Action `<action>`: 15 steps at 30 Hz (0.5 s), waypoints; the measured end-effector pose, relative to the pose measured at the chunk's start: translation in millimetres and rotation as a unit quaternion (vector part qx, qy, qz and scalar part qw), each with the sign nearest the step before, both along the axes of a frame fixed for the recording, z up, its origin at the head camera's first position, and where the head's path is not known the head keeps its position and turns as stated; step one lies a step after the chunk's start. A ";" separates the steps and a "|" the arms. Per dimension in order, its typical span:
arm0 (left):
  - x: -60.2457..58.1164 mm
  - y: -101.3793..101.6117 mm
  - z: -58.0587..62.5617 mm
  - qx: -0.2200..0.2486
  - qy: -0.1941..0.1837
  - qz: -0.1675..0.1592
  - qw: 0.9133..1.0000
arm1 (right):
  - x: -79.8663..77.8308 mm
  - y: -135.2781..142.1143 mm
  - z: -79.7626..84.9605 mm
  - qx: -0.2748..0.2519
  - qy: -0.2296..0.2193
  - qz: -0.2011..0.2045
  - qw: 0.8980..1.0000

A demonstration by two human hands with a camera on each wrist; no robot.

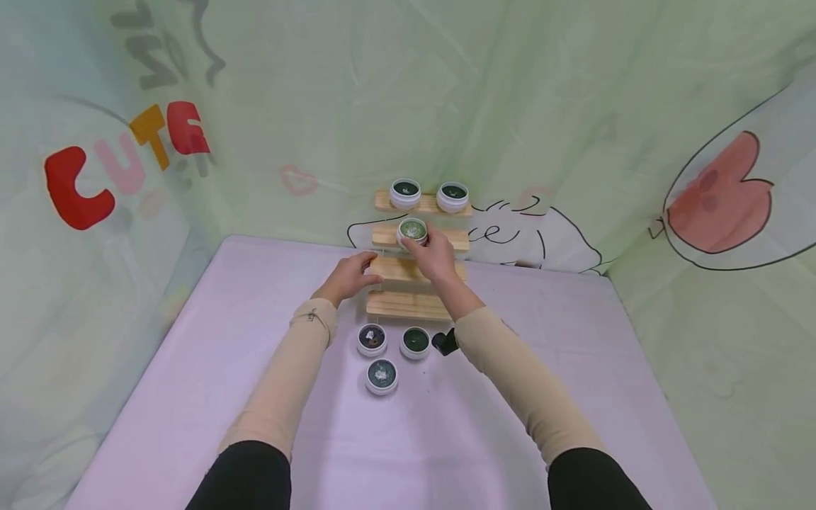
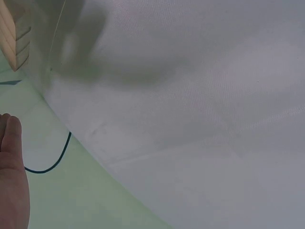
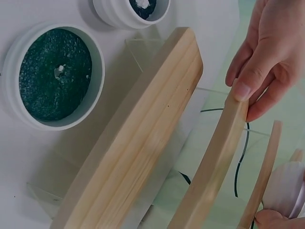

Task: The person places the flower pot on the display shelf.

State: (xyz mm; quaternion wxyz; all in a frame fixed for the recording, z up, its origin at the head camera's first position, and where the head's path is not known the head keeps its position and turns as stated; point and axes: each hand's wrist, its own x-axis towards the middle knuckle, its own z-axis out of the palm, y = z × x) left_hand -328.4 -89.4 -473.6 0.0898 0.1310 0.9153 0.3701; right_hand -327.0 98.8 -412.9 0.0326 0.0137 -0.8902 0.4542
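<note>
My right hand point(image 1: 435, 255) grips a small white jar point(image 1: 412, 229) with light green, speckled contents by its rim, at the second board from the top of a stepped wooden stand point(image 1: 408, 304). In the right wrist view, fingertips point(image 3: 272, 220) touch that white jar low on its side. At the stand's left end, my left hand point(image 1: 350, 276) pinches the second-lowest board point(image 3: 214, 157), thumb over its edge and fingers behind. The left wrist view shows part of the left hand point(image 2: 13, 171) and a board's corner point(image 2: 16, 38).
Two dark green jars point(image 1: 405, 193) point(image 1: 452, 196) stand on the top board. In front of the stand are three more: a brown-and-white-topped jar point(image 1: 372, 340), a dark green jar point(image 1: 416, 343) and a grey-green jar point(image 1: 382, 376). A black heart-shaped piece point(image 1: 445, 343) lies beside them on the lilac cloth point(image 1: 542, 368).
</note>
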 end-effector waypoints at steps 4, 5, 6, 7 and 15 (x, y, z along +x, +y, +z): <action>-0.6 -0.1 2.0 0.002 0.006 -0.003 1.000 | -4.8 -1.3 0.8 0.003 0.002 0.002 1.000; -0.5 -0.2 2.7 0.002 0.005 -0.003 1.000 | -6.0 -1.7 0.8 0.004 0.002 0.004 1.000; -0.3 -0.3 3.4 0.002 0.004 -0.003 1.000 | -7.2 -2.1 0.5 0.003 0.003 0.006 1.000; 0.0 -0.4 4.0 0.003 0.003 -0.003 1.000 | -8.4 -2.6 0.2 0.000 0.002 0.008 1.000; -0.1 -0.1 2.2 0.005 -0.011 -0.003 1.000 | -13.7 -4.5 -1.5 -0.001 -0.008 0.012 1.000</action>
